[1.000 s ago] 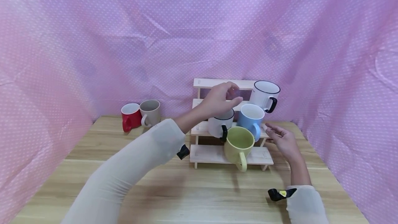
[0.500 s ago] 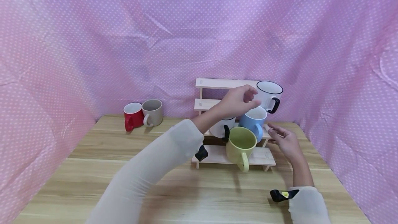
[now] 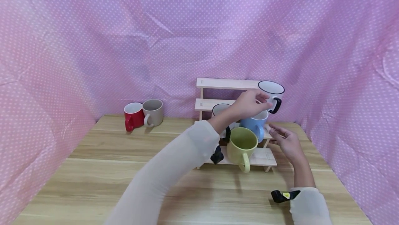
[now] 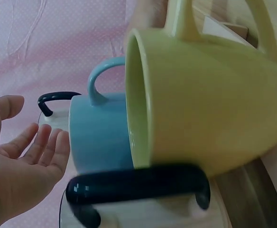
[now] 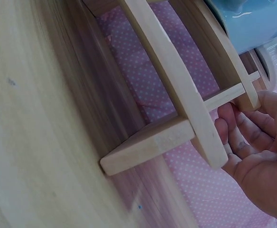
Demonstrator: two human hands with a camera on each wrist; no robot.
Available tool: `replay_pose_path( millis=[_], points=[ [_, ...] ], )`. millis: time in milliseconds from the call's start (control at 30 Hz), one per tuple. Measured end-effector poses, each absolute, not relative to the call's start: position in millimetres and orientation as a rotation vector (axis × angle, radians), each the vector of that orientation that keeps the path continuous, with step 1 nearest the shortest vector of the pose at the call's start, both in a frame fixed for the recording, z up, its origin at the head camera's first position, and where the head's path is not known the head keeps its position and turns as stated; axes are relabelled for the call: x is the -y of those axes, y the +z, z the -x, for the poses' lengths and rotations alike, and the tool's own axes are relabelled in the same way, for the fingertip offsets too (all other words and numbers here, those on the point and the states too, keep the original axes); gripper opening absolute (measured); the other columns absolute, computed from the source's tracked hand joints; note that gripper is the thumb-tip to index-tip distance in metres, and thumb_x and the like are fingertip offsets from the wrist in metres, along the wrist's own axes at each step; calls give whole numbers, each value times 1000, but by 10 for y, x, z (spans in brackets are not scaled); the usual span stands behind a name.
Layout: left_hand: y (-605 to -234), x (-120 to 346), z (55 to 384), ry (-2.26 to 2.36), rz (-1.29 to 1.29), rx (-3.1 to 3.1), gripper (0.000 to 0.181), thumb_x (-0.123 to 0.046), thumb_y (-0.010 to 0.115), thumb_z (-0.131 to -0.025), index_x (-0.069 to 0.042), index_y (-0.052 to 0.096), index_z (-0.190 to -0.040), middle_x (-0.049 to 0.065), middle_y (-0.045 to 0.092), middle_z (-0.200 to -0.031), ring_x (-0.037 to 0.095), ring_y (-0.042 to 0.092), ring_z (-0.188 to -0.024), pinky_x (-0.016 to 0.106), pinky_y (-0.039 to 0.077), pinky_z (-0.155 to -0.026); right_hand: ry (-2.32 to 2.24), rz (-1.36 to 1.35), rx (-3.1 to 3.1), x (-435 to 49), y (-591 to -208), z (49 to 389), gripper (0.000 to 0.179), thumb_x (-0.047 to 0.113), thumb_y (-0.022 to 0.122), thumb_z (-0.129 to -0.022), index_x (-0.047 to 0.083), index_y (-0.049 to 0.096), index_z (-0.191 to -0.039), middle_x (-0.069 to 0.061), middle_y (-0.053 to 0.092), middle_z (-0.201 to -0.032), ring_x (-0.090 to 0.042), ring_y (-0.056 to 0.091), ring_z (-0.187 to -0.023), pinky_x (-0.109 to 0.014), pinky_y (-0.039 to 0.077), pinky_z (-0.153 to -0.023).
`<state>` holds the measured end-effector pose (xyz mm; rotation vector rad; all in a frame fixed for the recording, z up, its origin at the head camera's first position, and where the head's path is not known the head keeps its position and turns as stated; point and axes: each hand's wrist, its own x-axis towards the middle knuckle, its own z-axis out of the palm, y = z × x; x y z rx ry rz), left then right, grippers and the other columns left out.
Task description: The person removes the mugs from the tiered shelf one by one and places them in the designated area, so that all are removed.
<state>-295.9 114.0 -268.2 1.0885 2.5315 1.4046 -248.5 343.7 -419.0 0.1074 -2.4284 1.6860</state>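
Note:
A stepped wooden display rack carries several mugs. My left hand reaches across it, fingers loosely bent, nearest the white mug with black rim and handle at upper right. In the left wrist view the left hand holds nothing, its fingertips close by the light blue mug and that white mug. A yellow-green mug stands on the lowest step. My forearm partly hides a second black-rimmed white mug. My right hand pinches the right end of one of the rack's steps.
A red mug and a grey-beige mug stand side by side at the table's back left. Pink dotted cloth hangs around the wooden table.
My left hand has moved right and slightly down across the rack toward the upper-right white mug. The right hand stays at the rack's edge. The mugs have not been moved.

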Motion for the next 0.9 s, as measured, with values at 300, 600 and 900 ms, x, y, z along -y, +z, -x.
replay_pose_path(
  millis=[300,600,900],
  points=[
    [-2665,-1258,2954,1433,-955,-2423,33,-35,68,-100,-16,71,-126,-8,70,-117,5,61,-112,17,49,-92,1677,-116,2429,-3450,-4191,2490,55,30,56,-107,-5,48,-148,-18,53,-147,0,67,-95,-33,61,-85],
    [-2678,-1429,2982,1548,-797,-2287,32,-28,70,-99,-10,71,-125,-3,74,-107,11,72,-85,16,55,-71,1689,-107,2427,-3469,-4178,2489,57,31,57,-106,-5,46,-149,-3,58,-140,-1,68,-92,-32,61,-84],
    [-2697,-1500,2956,1609,-684,-2255,34,-23,73,-97,-5,70,-126,2,74,-112,10,70,-79,18,56,-73,1695,-92,2441,-3473,-4206,2505,58,32,58,-106,-4,46,-149,-9,56,-141,2,66,-96,-31,61,-84]
  ],
)
